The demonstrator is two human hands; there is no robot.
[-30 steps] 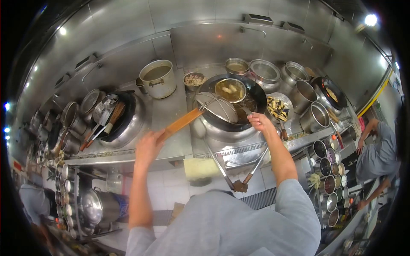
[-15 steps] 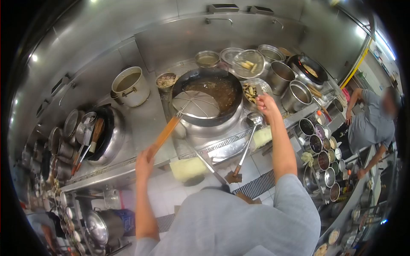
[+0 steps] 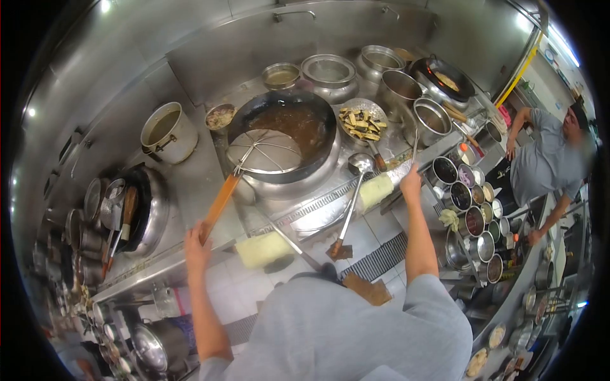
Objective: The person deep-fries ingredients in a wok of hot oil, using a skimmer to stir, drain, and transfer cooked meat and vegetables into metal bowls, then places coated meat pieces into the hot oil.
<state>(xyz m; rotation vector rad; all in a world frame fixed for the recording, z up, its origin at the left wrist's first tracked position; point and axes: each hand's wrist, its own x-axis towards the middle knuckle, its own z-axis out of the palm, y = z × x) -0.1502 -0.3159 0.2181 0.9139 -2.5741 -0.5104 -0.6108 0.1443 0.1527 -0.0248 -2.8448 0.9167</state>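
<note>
My left hand [image 3: 198, 244] is closed around the wooden handle of a wide round mesh skimmer [image 3: 270, 151]. Its head rests over the near side of a dark wok [image 3: 327, 136] holding brownish liquid. At the front edge of the range, my right hand [image 3: 411, 182] grips a slender metal tool [image 3: 415, 147] pointing upward; its head is hard to make out. Left of that hand, dark-edged, pale yellow strips of food [image 3: 362, 122] lie in a perforated strainer [image 3: 380, 109] with a wooden-ended handle. A ladle [image 3: 361, 164] leans between the wok and my right hand.
Metal pots [image 3: 433, 120] stand right of the strainer, with another wok [image 3: 454, 79] behind. A tall pot [image 3: 169, 132] is at the left. Folded yellow cloths [image 3: 264, 249] lie along the front edge. A co-worker [image 3: 546, 149] stands at right beside several ingredient containers [image 3: 473, 220].
My right hand has moved down and right. The round strainer with yellow pieces no longer shows over the back pot, and the near strainer holds more strips. My left hand still holds the skimmer.
</note>
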